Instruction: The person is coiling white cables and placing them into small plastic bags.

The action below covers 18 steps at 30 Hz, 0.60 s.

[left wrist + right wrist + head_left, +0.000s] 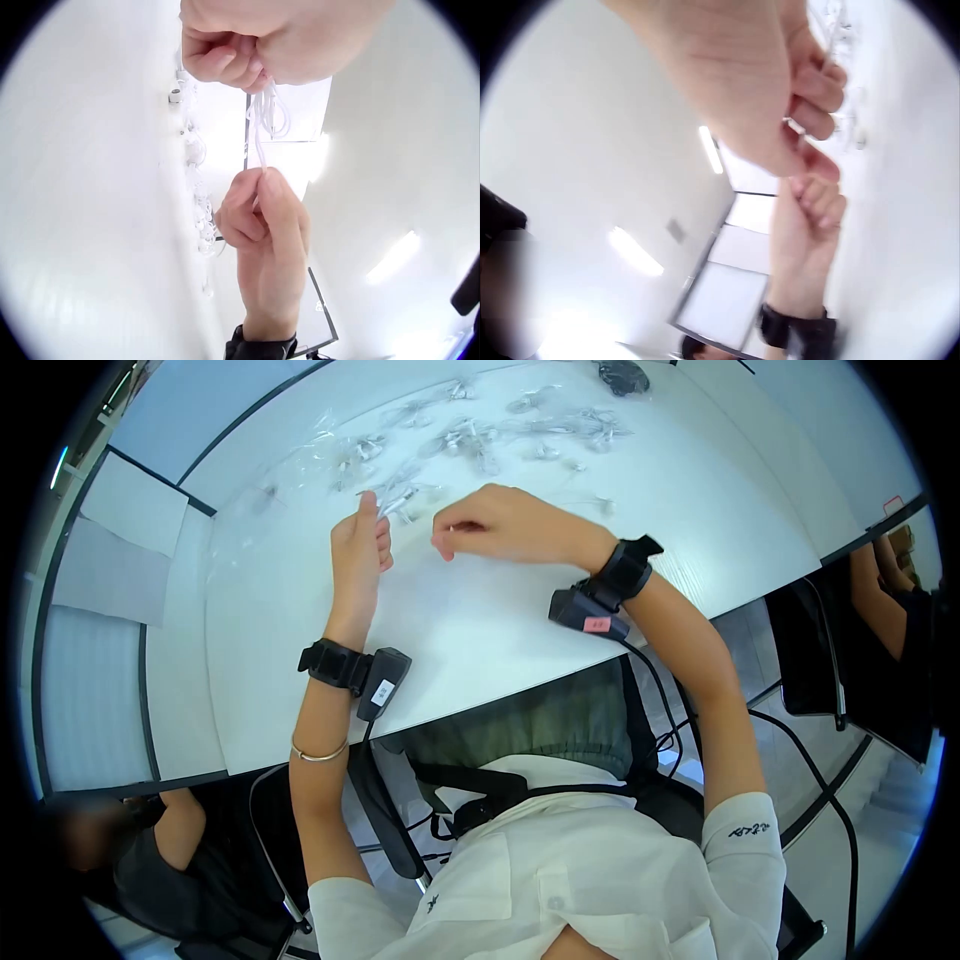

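Observation:
In the head view, my left hand (358, 545) is raised over the white table with its fingers curled. It grips a thin white cable (271, 112), whose loops show beside the fist in the left wrist view. My right hand (510, 525) is at its right, bent at the wrist. Between thumb and forefinger, the right hand (262, 217) pinches a strand of the same cable, which runs from one hand to the other. The right wrist view shows a small white piece (793, 126) within the curled right fingers. The cable's ends are hidden.
Several bundles of white cable (470, 440), some with clear plastic, lie across the back of the white table (480, 630). A dark bundle (622, 376) is at the far edge. Upright panels (120, 510) border the table. Other people sit at the left and right.

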Each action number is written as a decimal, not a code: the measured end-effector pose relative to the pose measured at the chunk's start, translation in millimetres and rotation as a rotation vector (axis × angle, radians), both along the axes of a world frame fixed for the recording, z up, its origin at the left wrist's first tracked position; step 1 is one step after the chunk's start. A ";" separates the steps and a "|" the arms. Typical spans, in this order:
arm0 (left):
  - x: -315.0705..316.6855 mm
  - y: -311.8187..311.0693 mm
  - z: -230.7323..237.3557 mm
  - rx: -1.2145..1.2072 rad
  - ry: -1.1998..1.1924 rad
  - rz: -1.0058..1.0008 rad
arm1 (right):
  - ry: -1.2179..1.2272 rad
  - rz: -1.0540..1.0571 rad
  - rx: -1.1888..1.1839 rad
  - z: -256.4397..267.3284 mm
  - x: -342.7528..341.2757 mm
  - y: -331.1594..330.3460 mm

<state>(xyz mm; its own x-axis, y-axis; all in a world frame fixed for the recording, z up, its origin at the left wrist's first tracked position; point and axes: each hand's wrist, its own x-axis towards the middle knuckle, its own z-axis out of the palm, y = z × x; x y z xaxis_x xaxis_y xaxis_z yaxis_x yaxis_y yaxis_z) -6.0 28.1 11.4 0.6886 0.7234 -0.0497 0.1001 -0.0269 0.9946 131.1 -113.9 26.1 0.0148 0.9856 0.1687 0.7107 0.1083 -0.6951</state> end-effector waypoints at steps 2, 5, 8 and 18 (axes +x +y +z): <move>2.6 7.5 -9.8 0.110 0.104 0.054 | -0.143 0.002 0.134 -4.3 -13.0 2.4; 3.5 7.6 -22.9 0.669 0.168 -0.006 | -0.325 0.034 0.314 -8.7 -19.8 5.8; 2.6 -5.7 -13.8 0.736 0.306 -0.182 | -0.397 0.046 0.493 -2.2 -14.2 3.8; -1.5 -20.0 -1.9 0.136 -0.013 -0.454 | 0.044 -0.156 0.446 7.8 10.4 3.6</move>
<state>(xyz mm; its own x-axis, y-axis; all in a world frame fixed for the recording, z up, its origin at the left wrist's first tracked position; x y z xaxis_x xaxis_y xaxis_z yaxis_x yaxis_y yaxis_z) -7.5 8.0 9.6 0.9366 0.3486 0.0349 0.0361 -0.1952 0.9801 141.5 -110.3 33.8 0.1736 0.8023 0.5711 0.7130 0.2977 -0.6349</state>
